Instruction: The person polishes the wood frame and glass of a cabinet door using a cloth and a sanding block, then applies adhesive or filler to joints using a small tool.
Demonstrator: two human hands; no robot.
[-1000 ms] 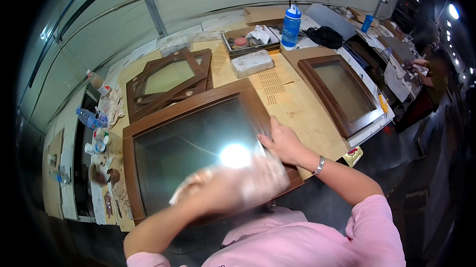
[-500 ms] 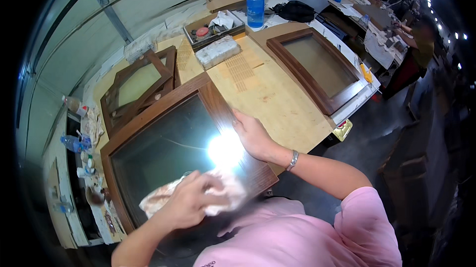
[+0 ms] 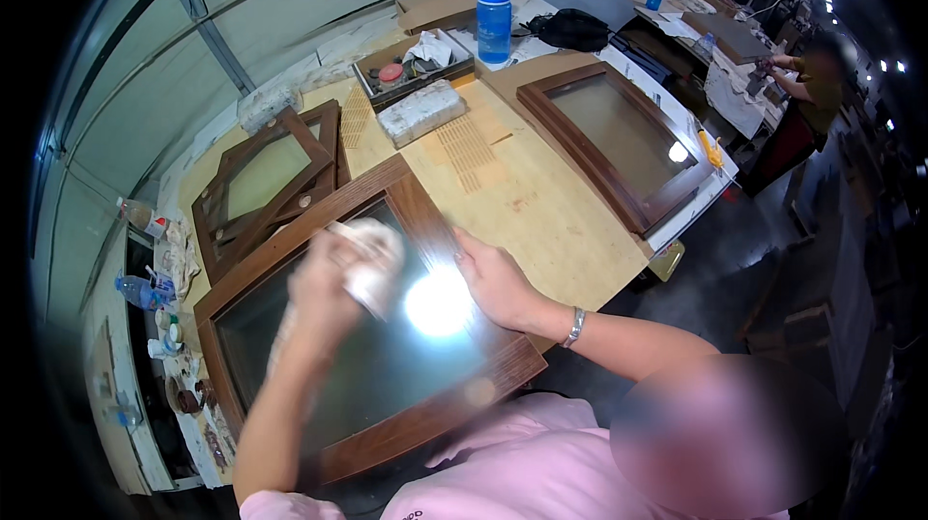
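A brown wooden framed glass door [image 3: 440,216] lies tilted in front of me, its lower edge close to my body and a bright light reflected in the pane. My left hand [image 3: 327,278] is closed on a crumpled white cloth [image 3: 375,254], pressed to the upper part of the glass; hand and cloth are smeared by motion. My right hand [image 3: 498,278] grips the right side of the frame, thumb on top, with its other fingers partly hidden behind the edge.
Stacked frames [image 3: 266,172] lie at the far left, and another framed door [image 3: 619,138] at the right. Behind are a white wrapped block [image 3: 421,114], a box of odds and ends [image 3: 411,61] and a blue bottle [image 3: 494,22]. Bottles [image 3: 145,293] line the left side. A co-worker [image 3: 817,85] stands far right.
My left hand has carried the cloth from the near edge of the glass up toward its far part. My right hand keeps its hold on the frame.
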